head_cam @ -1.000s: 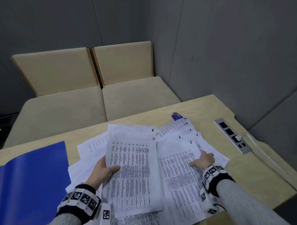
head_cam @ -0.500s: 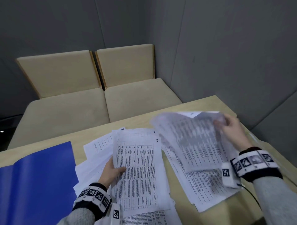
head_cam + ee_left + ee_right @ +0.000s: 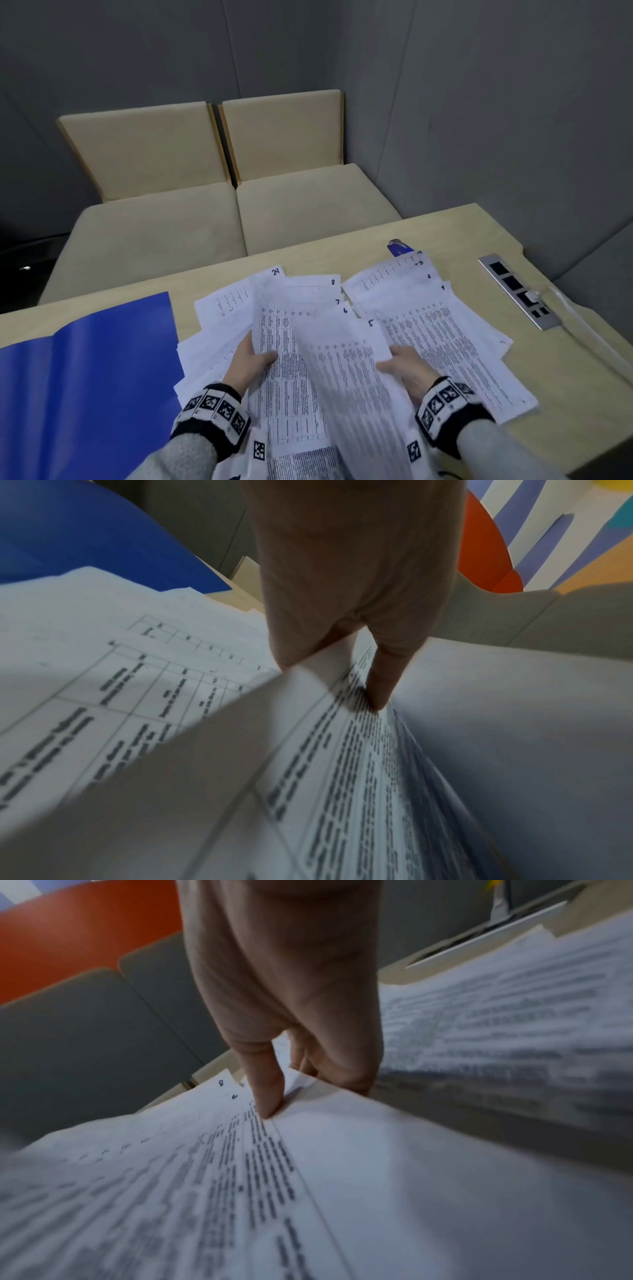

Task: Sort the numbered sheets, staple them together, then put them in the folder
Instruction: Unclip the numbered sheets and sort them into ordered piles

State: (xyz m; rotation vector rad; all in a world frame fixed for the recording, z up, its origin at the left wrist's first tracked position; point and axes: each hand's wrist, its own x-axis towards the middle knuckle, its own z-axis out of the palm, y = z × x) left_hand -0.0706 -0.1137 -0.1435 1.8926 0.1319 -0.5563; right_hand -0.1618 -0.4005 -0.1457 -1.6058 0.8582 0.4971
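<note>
Grey panelled walls (image 3: 479, 102) enclose 2 beige cushioned seats (image 3: 239, 192) behind a pale wood counter (image 3: 445, 236) with a socket strip (image 3: 517, 291).

White printed sheets (image 3: 445, 329) with handwritten corner numbers lie fanned over the table's middle: a pile at 3 o'clock shows 1, 2 and 3, while sheets at centre show 5, 6, 7, 8, with one marked 24 at 11 o'clock. The open blue folder (image 3: 85, 370) lies flat at 9 o'clock. The blue stapler (image 3: 399, 247) peeks out at 1 o'clock, partly under the papers.
</note>
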